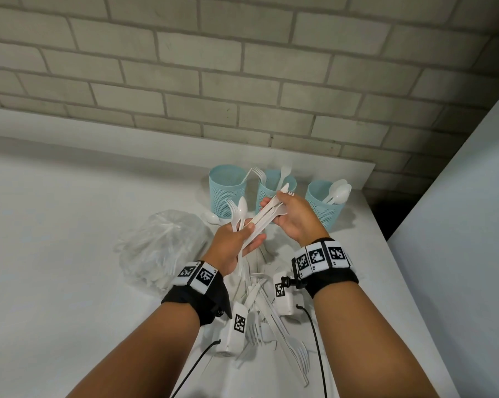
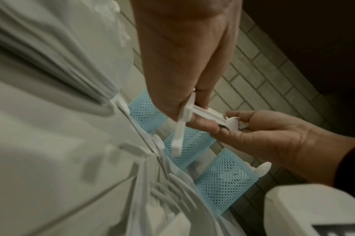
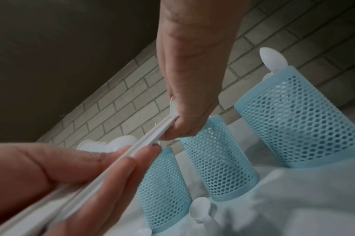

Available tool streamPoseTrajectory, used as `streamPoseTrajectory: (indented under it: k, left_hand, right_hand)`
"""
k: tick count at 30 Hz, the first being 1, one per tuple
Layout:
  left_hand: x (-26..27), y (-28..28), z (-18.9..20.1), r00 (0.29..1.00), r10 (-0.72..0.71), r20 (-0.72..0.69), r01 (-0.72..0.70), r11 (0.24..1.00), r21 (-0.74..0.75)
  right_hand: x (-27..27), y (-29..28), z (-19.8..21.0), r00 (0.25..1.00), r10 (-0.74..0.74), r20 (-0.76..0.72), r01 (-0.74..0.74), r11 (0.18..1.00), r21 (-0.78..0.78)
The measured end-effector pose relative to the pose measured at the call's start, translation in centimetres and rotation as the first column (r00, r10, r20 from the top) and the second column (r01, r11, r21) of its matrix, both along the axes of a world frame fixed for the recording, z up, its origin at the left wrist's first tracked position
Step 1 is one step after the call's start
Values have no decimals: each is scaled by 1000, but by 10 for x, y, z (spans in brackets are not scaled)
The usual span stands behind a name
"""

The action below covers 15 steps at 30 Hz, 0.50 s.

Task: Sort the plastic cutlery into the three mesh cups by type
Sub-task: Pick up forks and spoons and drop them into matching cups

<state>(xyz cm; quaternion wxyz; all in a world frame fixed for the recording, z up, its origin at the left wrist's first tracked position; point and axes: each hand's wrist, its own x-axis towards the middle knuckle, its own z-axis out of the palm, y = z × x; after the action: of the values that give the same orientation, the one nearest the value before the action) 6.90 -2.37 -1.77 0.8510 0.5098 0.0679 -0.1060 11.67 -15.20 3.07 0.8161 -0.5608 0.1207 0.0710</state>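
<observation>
A bunch of white plastic cutlery (image 1: 267, 215) was held up in the air above the table (image 1: 70, 225). The long thin handles lay side by side. The right hand (image 1: 295, 218) pinched the far end, its grip closed on it, at about 1 o'clock from the left hand (image 1: 232, 244). The left hand's grip was curled round the near end, along with a fork and spoon standing up. Three blue mesh cups (image 1: 226, 193) stood behind the hands at 12 o'clock. More cutlery (image 1: 274, 317) lay on the table under the wrists, and a clear bag (image 1: 162, 245) sat at 9 o'clock.
</observation>
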Motion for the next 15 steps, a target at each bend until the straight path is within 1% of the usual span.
streamPoseTrajectory:
  k: [3,5,7,10,12,14,15]
  left_hand:
    - [-1,0,0,1000,-10,-15,10,1000,16]
    - [1,-1,1,1000,-25,-1,25,999,46]
    - [3,0,2,1000,-31,3,31,997,73]
    - [4,2,2,999,-34,-3,34,998,59]
    - [2,1,4,999,-47,9,46,998,38]
    - [-1,-2,7,998,-56,9,56,997,51]
    - [-3,-3,9,998,-56,11,55,995,79]
  right_hand:
    - [1,1,0,999,-38,18,38,998,-51]
    - [1,0,-1,996,-76,50,80,993,-83]
    - [1,0,-1,993,-95,72,101,992,-80]
    - [0,1,0,988,-135,69,137,990,-16]
    - [-2,2,0,978,-202,59,196,976,97]
    - [-4,3,0,966,-252,63,236,953,189]
    - [-5,4,0,965,-255,66,238,951,198]
